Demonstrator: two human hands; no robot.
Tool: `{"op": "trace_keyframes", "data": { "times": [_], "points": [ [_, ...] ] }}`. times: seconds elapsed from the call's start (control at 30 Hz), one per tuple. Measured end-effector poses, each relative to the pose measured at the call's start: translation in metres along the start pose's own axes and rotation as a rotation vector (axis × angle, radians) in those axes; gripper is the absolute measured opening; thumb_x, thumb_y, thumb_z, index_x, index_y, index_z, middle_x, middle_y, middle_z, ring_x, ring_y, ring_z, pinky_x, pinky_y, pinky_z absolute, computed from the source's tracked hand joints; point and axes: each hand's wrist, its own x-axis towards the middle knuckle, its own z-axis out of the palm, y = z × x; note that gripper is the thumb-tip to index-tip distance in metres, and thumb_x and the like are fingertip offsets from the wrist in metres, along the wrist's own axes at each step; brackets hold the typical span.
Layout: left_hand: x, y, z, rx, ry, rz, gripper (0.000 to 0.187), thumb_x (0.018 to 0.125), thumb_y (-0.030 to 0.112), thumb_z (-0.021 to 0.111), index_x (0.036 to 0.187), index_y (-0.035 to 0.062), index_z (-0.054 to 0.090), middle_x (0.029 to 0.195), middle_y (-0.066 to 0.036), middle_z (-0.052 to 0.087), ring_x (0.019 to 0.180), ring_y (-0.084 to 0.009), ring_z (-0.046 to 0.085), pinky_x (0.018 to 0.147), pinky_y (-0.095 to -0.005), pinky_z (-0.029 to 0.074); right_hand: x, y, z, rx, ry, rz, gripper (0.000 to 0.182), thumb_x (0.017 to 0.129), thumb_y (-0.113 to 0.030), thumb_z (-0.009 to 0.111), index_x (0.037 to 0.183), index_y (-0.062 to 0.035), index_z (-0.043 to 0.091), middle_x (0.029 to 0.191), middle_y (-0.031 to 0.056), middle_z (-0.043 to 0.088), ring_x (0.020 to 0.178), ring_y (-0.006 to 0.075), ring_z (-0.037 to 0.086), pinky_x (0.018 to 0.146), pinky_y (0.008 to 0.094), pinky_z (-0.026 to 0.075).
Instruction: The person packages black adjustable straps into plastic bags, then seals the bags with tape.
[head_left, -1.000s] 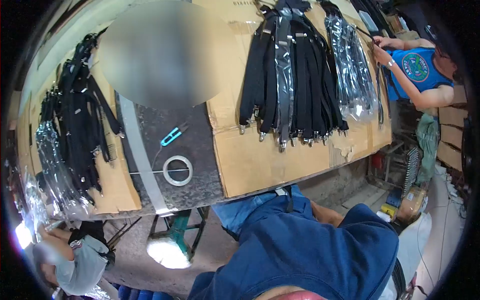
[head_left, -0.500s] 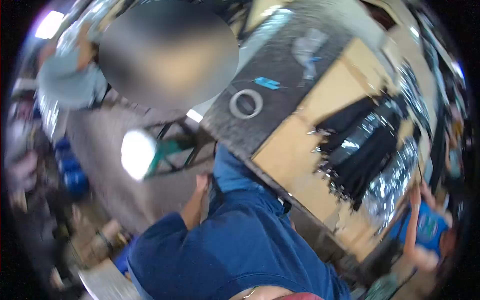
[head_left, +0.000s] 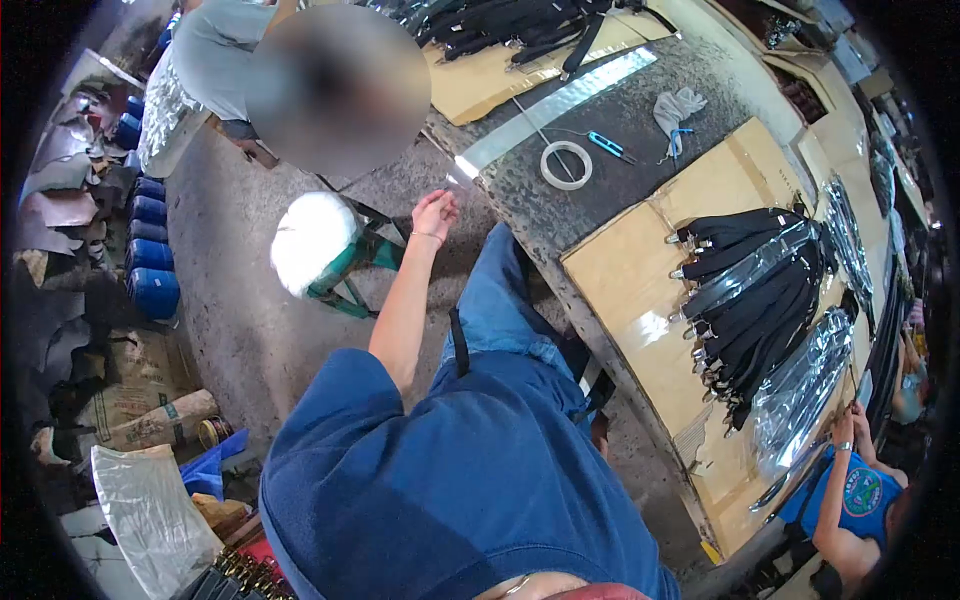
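Observation:
My left hand (head_left: 436, 215) hangs over the floor just off the near left corner of the worktable (head_left: 620, 190). Its fingers are loosely curled in, and I see nothing in them. Closest to it is the end of a clear plastic strip (head_left: 560, 110) lying across the table. A white ring-shaped roll (head_left: 566, 165) and a blue-handled tool (head_left: 606, 145) lie farther along. Beside my hip, a small patch of skin (head_left: 600, 436) appears to be part of my right hand; its fingers are hidden.
A stool with a white top (head_left: 312, 243) stands left of my arm. On cardboard (head_left: 640, 290) lie black straps with metal clips (head_left: 750, 290) and clear plastic sleeves (head_left: 805, 385). A person in grey (head_left: 215, 60) is ahead; another in blue (head_left: 855, 495) works at right. Blue rolls (head_left: 152, 290) line the left.
My left hand has swung forward from beside my thigh toward the table corner. The view has shifted and sharpened, bringing more black straps at the far side into sight.

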Motion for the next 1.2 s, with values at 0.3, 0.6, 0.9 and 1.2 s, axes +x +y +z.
{"op": "trace_keyframes", "data": {
  "times": [0.3, 0.6, 0.9, 1.2],
  "points": [
    [0.003, 0.006, 0.024, -0.225, 0.115, -0.026, 0.018, 0.078, 0.005, 0.07, 0.088, 0.0075, 0.055, 0.073, -0.005, 0.061, 0.061, -0.0168, 0.059, 0.053, -0.0325, 0.048, 0.008, -0.008, -0.021, 0.023, 0.113, -0.06, 0.03, 0.079, -0.015, 0.059, 0.101, 0.0048, 0.061, 0.083, 0.0157, 0.068, 0.076, 0.0228, 0.066, 0.07, 0.0324, 0.051],
    [-0.018, 0.032, 0.026, 0.153, 0.241, 0.245, 0.018, 0.081, 0.004, 0.063, 0.098, -0.0031, 0.06, 0.071, -0.007, 0.062, 0.055, -0.0143, 0.056, 0.05, -0.0263, 0.045, 0.008, 0.013, -0.052, 0.034, 0.104, -0.085, 0.03, 0.08, -0.015, 0.059, 0.102, 0.0053, 0.061, 0.082, 0.0157, 0.067, 0.075, 0.0224, 0.065, 0.069, 0.0319, 0.051],
    [-0.009, 0.082, 0.053, 0.754, 0.52, 0.713, 0.021, 0.083, 0.018, 0.061, 0.084, -0.0021, 0.063, 0.069, -0.008, 0.062, 0.065, -0.0157, 0.058, 0.066, -0.0312, 0.047, 0.005, 0.014, -0.059, 0.138, 0.119, -0.114, 0.03, 0.081, -0.015, 0.059, 0.102, 0.0059, 0.061, 0.081, 0.0158, 0.067, 0.075, 0.022, 0.065, 0.069, 0.0314, 0.051],
    [-0.062, 0.294, 0.129, 0.652, 0.472, 1.355, 0.007, 0.073, 0.001, 0.053, 0.072, 0.0038, 0.06, 0.066, -0.006, 0.059, 0.061, -0.0187, 0.059, 0.057, -0.0289, 0.047, -0.016, 0.024, -0.04, 0.273, 0.175, -0.109, 0.03, 0.082, -0.015, 0.059, 0.103, 0.0065, 0.06, 0.08, 0.0158, 0.067, 0.074, 0.0216, 0.065, 0.068, 0.0309, 0.051]
  ]
}}
